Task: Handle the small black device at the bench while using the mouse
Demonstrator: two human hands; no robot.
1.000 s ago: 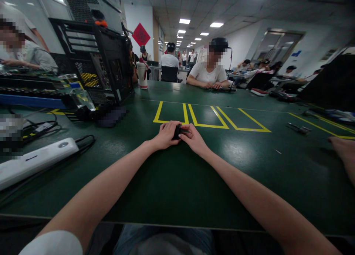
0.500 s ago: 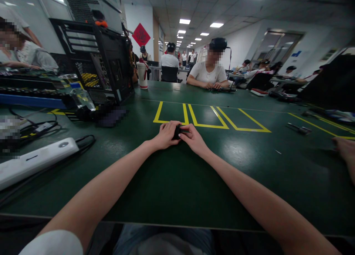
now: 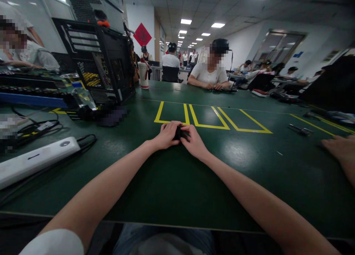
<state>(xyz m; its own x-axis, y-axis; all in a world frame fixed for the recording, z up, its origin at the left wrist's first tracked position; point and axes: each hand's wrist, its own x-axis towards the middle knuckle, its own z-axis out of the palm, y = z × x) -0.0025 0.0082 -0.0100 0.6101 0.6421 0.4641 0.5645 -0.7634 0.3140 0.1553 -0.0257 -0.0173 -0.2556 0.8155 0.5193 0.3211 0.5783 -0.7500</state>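
Left hand (image 3: 167, 135): fingers clamped over small black object (image 3: 178, 132), back of hand upward, low over green bench (image 3: 155, 188).
Right hand (image 3: 193, 141): curled at the object's right side; thumb and forefinger slightly apart; cannot tell whether pinching it or just beside it.
Small black object: enclosed by left fingers, directly left of right fingertips; mostly covered, exact kind not readable.
Step in hand: apparently two-handed handling of the object, left hand holding, right fingers working at the exposed side.
Next move calls for: likely a steady left grip and a precise right-finger placement on that side.
Yellow tape outlines (image 3: 210, 127): on bench, just beyond the fingers and running off to the right.
White power strip (image 3: 39, 160): well left of left fingers.
Black computer case (image 3: 104, 62): beyond left fingers, off to the left.
Metal tool (image 3: 301, 130): well right of right fingers, lying on bench; type too small to tell.
Co-worker's hand (image 3: 340, 151): farther right, well apart from both hands.
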